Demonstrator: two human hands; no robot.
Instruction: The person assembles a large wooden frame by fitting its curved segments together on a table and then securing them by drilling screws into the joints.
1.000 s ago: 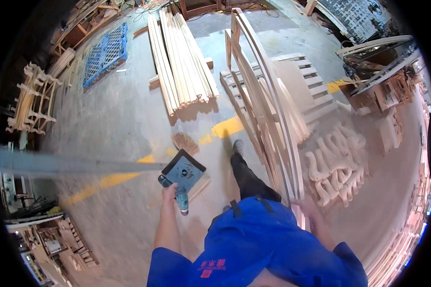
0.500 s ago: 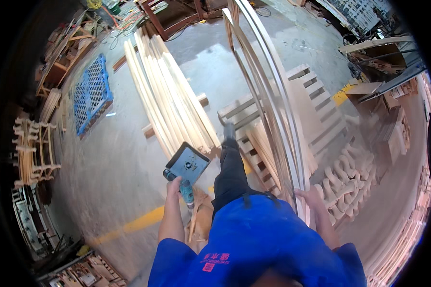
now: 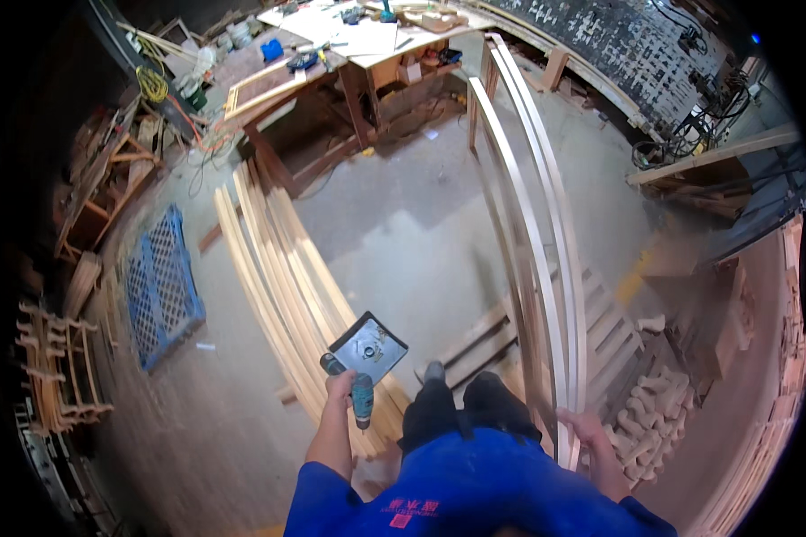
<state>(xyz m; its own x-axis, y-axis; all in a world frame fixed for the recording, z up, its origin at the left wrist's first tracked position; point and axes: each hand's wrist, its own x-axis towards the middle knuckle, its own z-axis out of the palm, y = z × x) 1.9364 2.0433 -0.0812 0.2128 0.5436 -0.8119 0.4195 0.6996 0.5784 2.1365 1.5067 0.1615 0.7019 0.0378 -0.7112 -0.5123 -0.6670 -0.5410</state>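
Plainly, the long wooden frames [image 3: 535, 234] stand on edge to the right of the body, stretching from near the hip toward the far side. The right hand [image 3: 585, 428] is closed on their near end, though its underside fingers are hidden. With only that end held, the far ends could swing or the frames slide apart, should the grip slacken. To the left, the left hand [image 3: 338, 387] is closed around a drill [image 3: 363, 400], with a dark tray [image 3: 382, 362] just beyond; how it supports both I cannot tell. Loose small hardware [image 3: 370, 353] lies in the tray, so a tilt could spill it over the long boards [image 3: 278, 286] on the left. A shoe [image 3: 433, 370] is near the slatted pallet [image 3: 482, 345]; a toe catching its edge could upset both loads. Right of the frames, a pile of curved wooden pieces [image 3: 658, 403] could be knocked by a dropping near end. Far off, the workbench [image 3: 367, 40] could catch the far ends if they swung left.
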